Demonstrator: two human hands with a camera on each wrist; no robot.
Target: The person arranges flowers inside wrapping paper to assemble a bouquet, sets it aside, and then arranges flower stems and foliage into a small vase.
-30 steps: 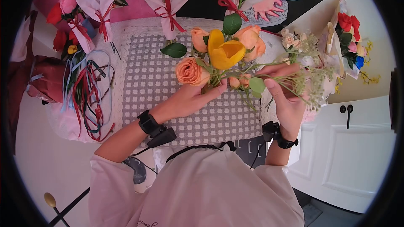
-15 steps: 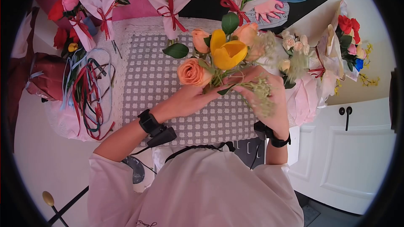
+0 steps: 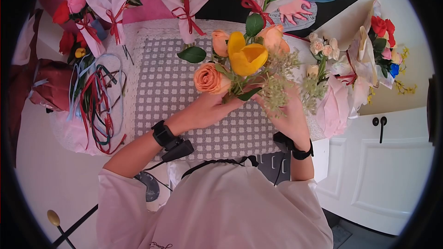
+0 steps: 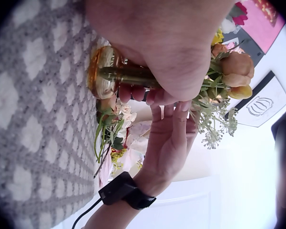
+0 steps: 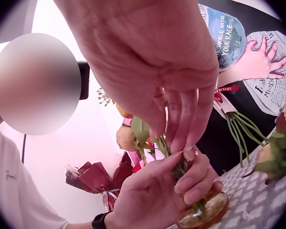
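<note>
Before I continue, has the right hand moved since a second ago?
Yes: in the head view, judged against the checked mat, the right hand has moved left, closer to the left hand.

Flowers (image 3: pixel 249 60) stand in the vase (image 4: pixel 104 88), with ribbons (image 3: pixel 96 99) to the left and wrapped bouquets (image 3: pixel 183 2) behind.

Below the tulip (image 3: pixel 248 55), flowers and leaves hide the fingertips of the left hand (image 3: pixel 200 110), and the vase (image 4: pixel 107 86) is out of sight in the head view; from the left wrist, that hand covers part of it. Right of the tulip, sprigs (image 3: pixel 274 94) partly cover the fingers of the right hand (image 3: pixel 290 113). Above the tulip, wrapped bouquets (image 3: pixel 186 7) are cut off; far below it, lettering on the shirt (image 3: pixel 230 203) is too small to read
</note>
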